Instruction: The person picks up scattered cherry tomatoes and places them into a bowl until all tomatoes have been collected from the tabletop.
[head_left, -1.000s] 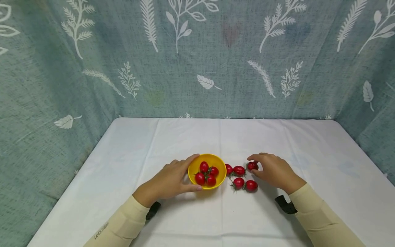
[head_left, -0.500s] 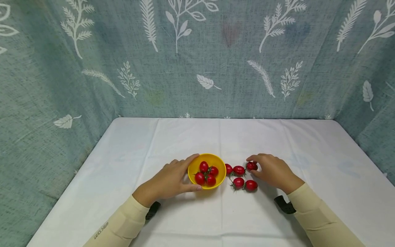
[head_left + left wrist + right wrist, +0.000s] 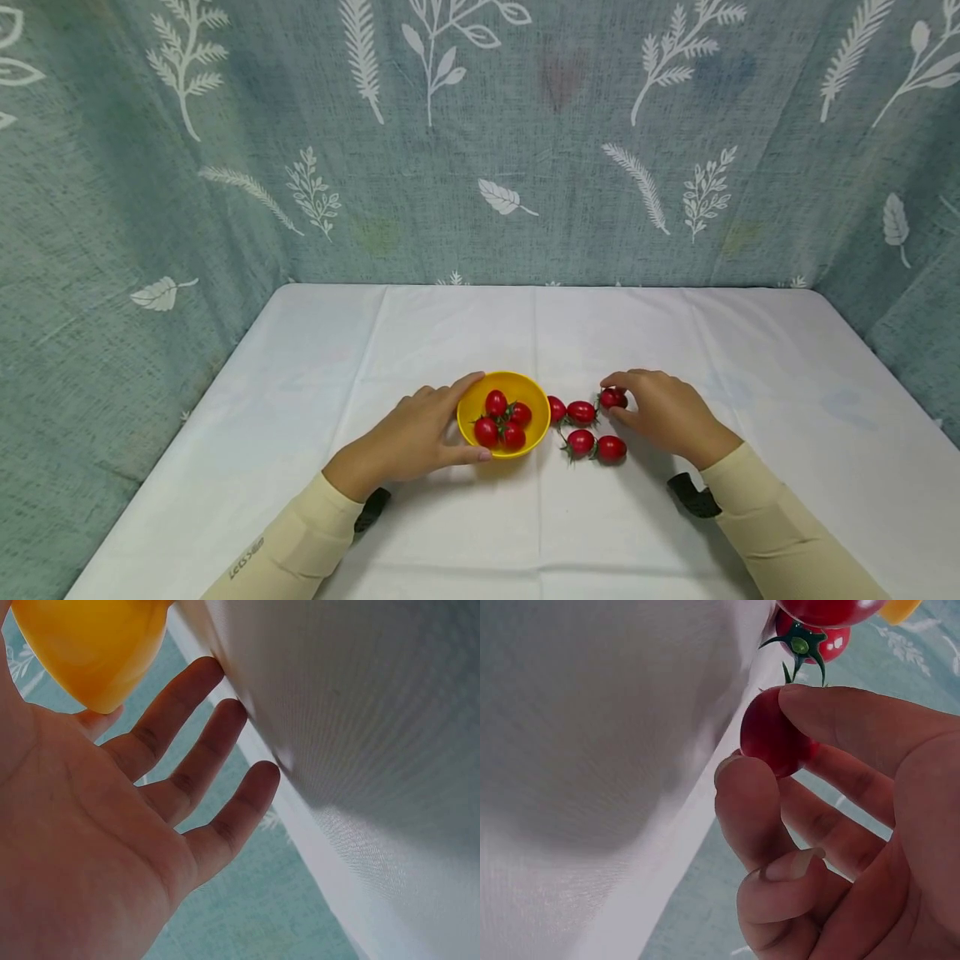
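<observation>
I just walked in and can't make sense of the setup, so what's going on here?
A person is handling small tomatoes and a bowl. The left hand holds the yellow bowl by its side, with four red tomatoes inside. The right hand pinches a single tomato; whether it is off the white cloth is hard to tell. Four loose tomatoes lie between the bowl and the right hand.

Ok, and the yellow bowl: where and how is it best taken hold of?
The yellow bowl is probably best held at its left rim and outer wall, spread around the curve from the left, like the left grip: the wall is smooth and round, and loose tomatoes crowd its right side.
</observation>
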Tool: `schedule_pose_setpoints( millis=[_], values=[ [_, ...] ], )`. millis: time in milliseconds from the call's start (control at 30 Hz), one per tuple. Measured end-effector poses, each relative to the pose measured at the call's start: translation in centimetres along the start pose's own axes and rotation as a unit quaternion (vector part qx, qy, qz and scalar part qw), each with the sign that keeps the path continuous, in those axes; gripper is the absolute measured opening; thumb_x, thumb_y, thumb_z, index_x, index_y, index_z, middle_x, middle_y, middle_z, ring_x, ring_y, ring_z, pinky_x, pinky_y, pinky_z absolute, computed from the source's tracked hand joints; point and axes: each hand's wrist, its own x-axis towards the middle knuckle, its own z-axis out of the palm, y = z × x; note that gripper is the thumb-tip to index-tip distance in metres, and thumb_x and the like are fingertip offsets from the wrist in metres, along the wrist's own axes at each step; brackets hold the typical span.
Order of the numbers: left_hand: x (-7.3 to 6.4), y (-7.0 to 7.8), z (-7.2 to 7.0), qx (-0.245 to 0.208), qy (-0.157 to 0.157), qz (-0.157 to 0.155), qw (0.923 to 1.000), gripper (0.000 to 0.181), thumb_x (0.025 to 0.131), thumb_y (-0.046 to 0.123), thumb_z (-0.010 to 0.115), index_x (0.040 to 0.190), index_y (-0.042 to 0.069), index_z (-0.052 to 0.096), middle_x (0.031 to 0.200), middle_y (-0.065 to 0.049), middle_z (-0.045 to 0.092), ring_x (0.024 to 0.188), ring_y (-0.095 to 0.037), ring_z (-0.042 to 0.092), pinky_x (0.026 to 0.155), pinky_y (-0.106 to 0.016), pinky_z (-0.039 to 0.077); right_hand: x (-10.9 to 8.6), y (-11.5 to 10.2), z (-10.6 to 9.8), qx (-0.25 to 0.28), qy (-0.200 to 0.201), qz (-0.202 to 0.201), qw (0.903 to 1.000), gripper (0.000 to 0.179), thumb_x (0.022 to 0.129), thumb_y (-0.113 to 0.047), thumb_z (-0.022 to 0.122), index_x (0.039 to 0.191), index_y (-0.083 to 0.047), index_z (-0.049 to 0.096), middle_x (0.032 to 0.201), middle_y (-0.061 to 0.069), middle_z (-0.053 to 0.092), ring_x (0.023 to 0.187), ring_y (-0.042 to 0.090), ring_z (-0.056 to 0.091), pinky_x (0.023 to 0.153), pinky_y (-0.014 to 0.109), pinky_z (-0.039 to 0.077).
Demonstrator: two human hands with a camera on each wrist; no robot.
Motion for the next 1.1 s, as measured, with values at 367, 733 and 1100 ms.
schedule_pose_setpoints(
  millis=[367,733,1100],
  values=[
    [0.1,0.0,0.1,-0.001,0.001,-0.003,1.0000,0.102,0.077,0.076,0.066,0.159,0.031,0.024,0.140,0.001,0.060,0.116,-0.026,0.055,0.097,-0.051,0.045,-0.3,-0.5,-0.2,-0.003,0.064,-0.019,0.9978,0.040,0.084,-0.018,0.081,0.122,-0.011,0.070,0.110,0.008,0.073,0.095,0.027,0.070,0.077,0.043,0.059],
    [-0.1,0.0,0.0,0.002,0.001,-0.007,1.0000,0.103,0.077,0.077,0.065,0.159,0.032,0.023,0.142,0.002,0.059,0.116,-0.026,0.056,0.096,-0.050,0.045,-0.6,-1.8,-0.5,0.037,0.107,-0.059,0.9918,0.042,0.083,-0.014,0.082,0.123,-0.012,0.070,0.106,0.002,0.074,0.088,0.023,0.068,0.072,0.036,0.057],
    [0.0,-0.2,0.2,0.000,0.001,-0.002,1.0000,0.103,0.077,0.078,0.065,0.159,0.032,0.023,0.139,0.001,0.061,0.113,-0.025,0.056,0.095,-0.049,0.045,-1.3,-4.3,-1.0,0.075,0.089,-0.085,0.9896,0.041,0.084,-0.019,0.082,0.123,-0.017,0.070,0.114,-0.003,0.072,0.063,0.004,0.047,0.060,0.021,0.046]
  ],
)
